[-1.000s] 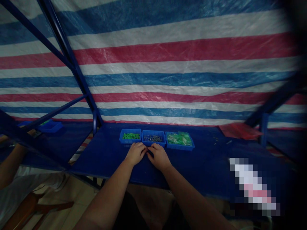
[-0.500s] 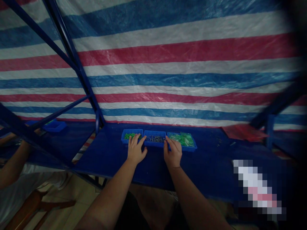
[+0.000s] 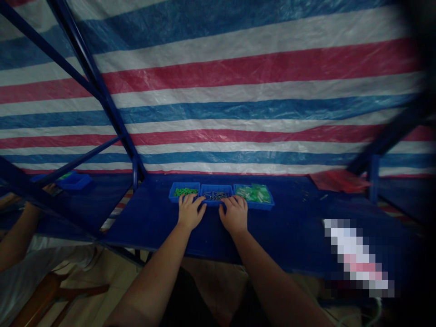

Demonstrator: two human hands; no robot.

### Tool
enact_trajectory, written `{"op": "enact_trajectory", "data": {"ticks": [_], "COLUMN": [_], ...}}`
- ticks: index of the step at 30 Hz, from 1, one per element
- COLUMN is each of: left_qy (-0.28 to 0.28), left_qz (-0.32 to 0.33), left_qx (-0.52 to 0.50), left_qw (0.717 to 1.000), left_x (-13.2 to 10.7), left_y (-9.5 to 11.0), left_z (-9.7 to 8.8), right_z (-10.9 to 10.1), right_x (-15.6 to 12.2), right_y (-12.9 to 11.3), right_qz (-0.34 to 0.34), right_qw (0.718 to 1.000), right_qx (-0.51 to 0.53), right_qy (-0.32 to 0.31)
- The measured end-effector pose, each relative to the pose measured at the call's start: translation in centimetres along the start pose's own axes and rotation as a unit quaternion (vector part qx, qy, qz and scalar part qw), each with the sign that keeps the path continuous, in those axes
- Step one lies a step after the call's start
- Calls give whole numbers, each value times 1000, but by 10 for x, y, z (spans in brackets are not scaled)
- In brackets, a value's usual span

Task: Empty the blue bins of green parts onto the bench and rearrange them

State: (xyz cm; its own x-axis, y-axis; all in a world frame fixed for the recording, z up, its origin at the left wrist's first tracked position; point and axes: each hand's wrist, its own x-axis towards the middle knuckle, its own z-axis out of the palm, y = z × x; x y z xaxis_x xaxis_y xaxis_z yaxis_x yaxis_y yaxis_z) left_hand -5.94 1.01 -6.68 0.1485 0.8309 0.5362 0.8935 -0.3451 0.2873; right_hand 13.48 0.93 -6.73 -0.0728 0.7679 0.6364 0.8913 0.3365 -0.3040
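Left hand [image 3: 190,212] palm-down on the blue worktop [image 3: 293,227], fingers [image 3: 195,201] spread and released, tips at the front rim of the green tray [image 3: 184,192], toward the gap next to the pin tray [image 3: 215,195]. Right hand [image 3: 235,213] just beside it at 3 o'clock, knuckles up, fingers [image 3: 231,202] bent down onto the pin tray's front rim. Cannot tell whether anything is pinched under them.

Three small blue trays in a row, touching side by side, at 12 o'clock of the hands: green tray with bright green bits, pin tray with thin metal pins, pale tray [image 3: 254,194] with light green pieces at the 3 o'clock end.

Behind the row, at 12 o'clock, a striped tarp [image 3: 238,91]. At 10 o'clock, a blue frame [image 3: 102,97] and a far tray [image 3: 75,180]. At 9 o'clock, a co-worker's arm [image 3: 15,238]. At 2 o'clock, well apart, a red sheet [image 3: 337,181].
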Motion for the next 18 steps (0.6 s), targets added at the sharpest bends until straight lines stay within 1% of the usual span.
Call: {"op": "enact_trajectory", "data": {"ticks": [4, 10, 18], "left_qy": [-12, -25, -27], "left_qz": [-12, -13, -12], "left_qx": [12, 28, 28], "left_qw": [1000, 999, 999], "left_x": [-2, -3, -3], "left_y": [-1, -3, -3], "left_z": [-2, -2, -3], "right_z": [-3, -6, -5], "right_x": [-3, -6, -5], "right_y": [2, 1, 0], "right_qz": [-9, -49, -48], "right_qw": [1000, 998, 997], "right_qx": [-1, -1, -4], "right_qy": [-5, -48, -55]}}
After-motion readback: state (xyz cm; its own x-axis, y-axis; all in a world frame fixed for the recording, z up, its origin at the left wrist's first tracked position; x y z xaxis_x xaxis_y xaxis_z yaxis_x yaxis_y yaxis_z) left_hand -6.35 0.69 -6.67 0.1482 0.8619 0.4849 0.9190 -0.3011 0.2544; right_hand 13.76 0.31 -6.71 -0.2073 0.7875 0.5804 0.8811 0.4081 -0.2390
